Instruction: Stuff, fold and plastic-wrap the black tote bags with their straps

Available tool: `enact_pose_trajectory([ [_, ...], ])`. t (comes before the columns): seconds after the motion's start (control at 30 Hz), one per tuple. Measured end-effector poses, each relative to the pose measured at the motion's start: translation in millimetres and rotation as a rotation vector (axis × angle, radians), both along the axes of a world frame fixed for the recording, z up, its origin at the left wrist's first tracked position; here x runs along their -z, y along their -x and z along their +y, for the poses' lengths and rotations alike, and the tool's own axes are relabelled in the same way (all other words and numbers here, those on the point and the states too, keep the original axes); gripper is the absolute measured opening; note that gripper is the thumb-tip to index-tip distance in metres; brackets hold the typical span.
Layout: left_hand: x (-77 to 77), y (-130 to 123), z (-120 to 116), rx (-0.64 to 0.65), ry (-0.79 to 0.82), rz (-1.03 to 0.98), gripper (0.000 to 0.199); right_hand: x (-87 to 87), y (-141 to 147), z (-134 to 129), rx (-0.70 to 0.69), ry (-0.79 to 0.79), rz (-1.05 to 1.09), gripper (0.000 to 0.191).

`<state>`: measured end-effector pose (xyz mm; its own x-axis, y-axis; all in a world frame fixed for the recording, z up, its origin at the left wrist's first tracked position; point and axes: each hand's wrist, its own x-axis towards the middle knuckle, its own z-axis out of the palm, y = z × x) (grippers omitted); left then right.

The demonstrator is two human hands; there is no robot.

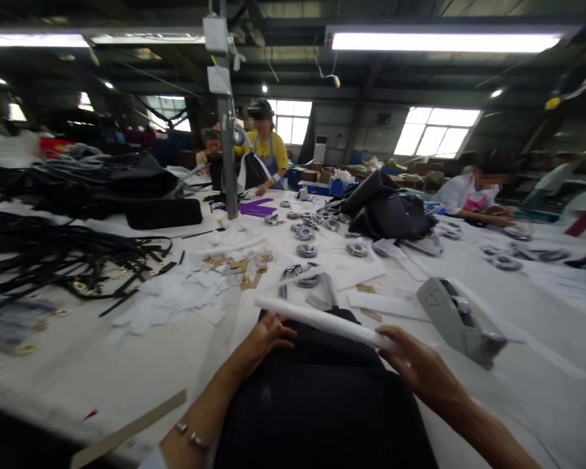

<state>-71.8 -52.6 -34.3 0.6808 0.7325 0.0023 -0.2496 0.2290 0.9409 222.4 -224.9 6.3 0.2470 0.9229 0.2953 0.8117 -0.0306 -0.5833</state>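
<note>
A black bag (322, 410) lies on the table directly in front of me, its strap end pointing away. Across its upper part runs a white foam roll (322, 318), slightly tilted down to the right. My right hand (415, 361) is closed around the roll's right end, beside the bag's right edge. On the bag's upper left edge, my left hand (266, 339) has its fingers curled over the black material, just below the roll's left end. Its thumb is hard to make out. Grey straps (328, 290) extend beyond the bag's far end.
A grey tape dispenser (461, 319) stands to the right. White foam pieces (176, 296) and black straps (73, 260) lie left. Coiled grey cords (306, 251) and black bags (390, 212) are farther back. A metal post (228, 156) rises from the table; co-workers (264, 153) are beyond.
</note>
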Motion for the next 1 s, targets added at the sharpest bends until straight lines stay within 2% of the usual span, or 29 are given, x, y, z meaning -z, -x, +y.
enact_pose_trajectory([
  [0.13,2.3,2.9,1.9,-0.195,0.134,-0.18,0.061,13.0,-1.9,-5.8,-0.082,0.051,-0.182,0.032],
  [0.27,1.1,3.6,4.1,-0.258,0.148,-0.192,0.047,9.9,0.0,-7.7,-0.07,0.012,-0.375,0.032],
  [0.33,-1.4,3.4,4.8,-0.284,0.169,-0.196,0.045,2.8,13.4,-5.1,-0.052,0.027,-0.428,0.032],
  [0.43,-6.1,2.4,4.7,-0.294,0.172,-0.155,0.044,-7.8,48.6,7.1,-0.047,0.055,-0.451,0.03],
  [0.6,-7.3,0.0,9.8,-0.239,0.029,0.09,0.05,-12.1,116.3,51.2,-0.085,-0.013,-0.497,0.041],
  [0.73,-1.1,1.3,19.6,-0.367,-0.256,0.357,0.044,-7.7,155.0,89.1,-0.136,-0.089,-0.536,0.042],
  [0.87,-3.1,7.3,21.0,-0.458,-0.364,0.513,0.048,-4.3,172.2,111.1,-0.1,-0.121,-0.56,0.03],
  [1.0,-12.5,9.6,14.4,-0.487,-0.343,0.502,0.054,0.0,178.2,119.7,-0.088,-0.144,-0.542,0.03],
])
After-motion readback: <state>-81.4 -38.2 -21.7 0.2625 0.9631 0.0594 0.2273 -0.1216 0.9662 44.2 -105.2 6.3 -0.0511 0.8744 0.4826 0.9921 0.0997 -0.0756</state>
